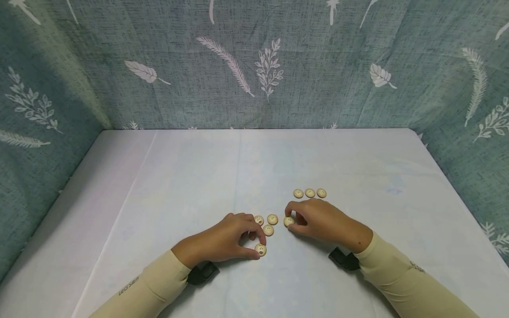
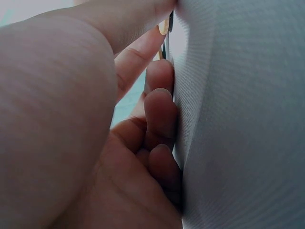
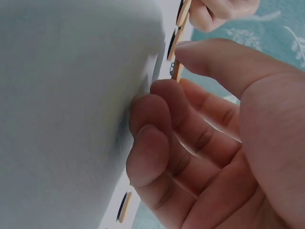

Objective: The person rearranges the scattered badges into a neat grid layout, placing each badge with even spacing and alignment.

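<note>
In the head view my left hand pinches a round wooden disc with a drawn face between thumb and forefinger, at the table surface. Its other fingers curl against the cloth in the left wrist view. My right hand has thumb and forefinger on opposite edges of a second face disc. Between the hands lie three more discs: one by the left knuckles, one at the upper right of the group and one below.
Beyond my right hand, three similar discs lie in a short row, the middle one between two others. A pale cloth covers the table. Green leaf-patterned curtains stand at its back and sides.
</note>
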The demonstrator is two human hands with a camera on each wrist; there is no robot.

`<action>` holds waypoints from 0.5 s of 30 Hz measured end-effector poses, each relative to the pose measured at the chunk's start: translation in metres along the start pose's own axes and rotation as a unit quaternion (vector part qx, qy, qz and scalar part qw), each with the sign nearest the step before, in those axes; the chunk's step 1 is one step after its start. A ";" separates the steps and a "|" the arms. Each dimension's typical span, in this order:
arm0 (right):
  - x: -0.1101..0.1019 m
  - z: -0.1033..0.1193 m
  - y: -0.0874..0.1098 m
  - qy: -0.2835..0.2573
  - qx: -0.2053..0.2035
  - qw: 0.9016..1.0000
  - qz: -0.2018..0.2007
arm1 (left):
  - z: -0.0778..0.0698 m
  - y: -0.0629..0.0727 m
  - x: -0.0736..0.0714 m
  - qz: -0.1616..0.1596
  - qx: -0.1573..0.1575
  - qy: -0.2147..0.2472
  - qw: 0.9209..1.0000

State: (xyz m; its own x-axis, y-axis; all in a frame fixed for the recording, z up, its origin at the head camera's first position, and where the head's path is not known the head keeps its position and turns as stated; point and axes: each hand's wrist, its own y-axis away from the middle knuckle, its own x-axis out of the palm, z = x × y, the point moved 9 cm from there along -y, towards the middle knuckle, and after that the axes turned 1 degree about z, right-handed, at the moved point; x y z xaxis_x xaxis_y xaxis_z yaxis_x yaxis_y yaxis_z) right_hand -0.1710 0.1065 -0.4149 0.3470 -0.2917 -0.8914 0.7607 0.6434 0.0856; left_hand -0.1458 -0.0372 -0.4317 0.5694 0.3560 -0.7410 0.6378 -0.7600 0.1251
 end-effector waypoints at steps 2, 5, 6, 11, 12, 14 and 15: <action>-0.002 -0.002 0.001 -0.001 0.002 1.000 -0.001 | 0.000 0.000 0.001 0.000 0.000 0.000 1.000; -0.007 -0.003 0.003 0.000 0.004 1.000 -0.010 | 0.000 -0.001 0.001 -0.001 0.003 -0.005 1.000; -0.009 -0.004 0.003 0.003 0.003 1.000 -0.014 | 0.000 -0.001 0.001 -0.003 0.004 -0.006 1.000; -0.019 -0.006 0.005 0.020 0.006 0.999 -0.031 | -0.001 -0.001 0.000 -0.004 0.007 -0.007 1.000; -0.020 -0.007 0.005 0.023 0.008 0.999 -0.032 | -0.001 -0.001 0.000 -0.004 0.006 -0.006 1.000; -0.024 -0.009 0.006 0.028 0.012 0.999 -0.033 | 0.000 0.000 0.000 -0.002 0.005 -0.006 1.000; -0.025 -0.009 0.006 0.028 0.013 0.999 -0.033 | 0.000 0.000 0.000 -0.003 0.004 -0.006 1.000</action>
State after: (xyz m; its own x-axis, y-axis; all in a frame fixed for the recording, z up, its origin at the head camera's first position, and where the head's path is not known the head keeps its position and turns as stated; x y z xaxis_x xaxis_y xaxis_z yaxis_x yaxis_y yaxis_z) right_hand -0.1800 0.1245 -0.3963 0.2653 -0.2923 -0.9188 0.7952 0.6052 0.0371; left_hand -0.1458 -0.0368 -0.4318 0.5596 0.3530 -0.7498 0.6362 -0.7628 0.1158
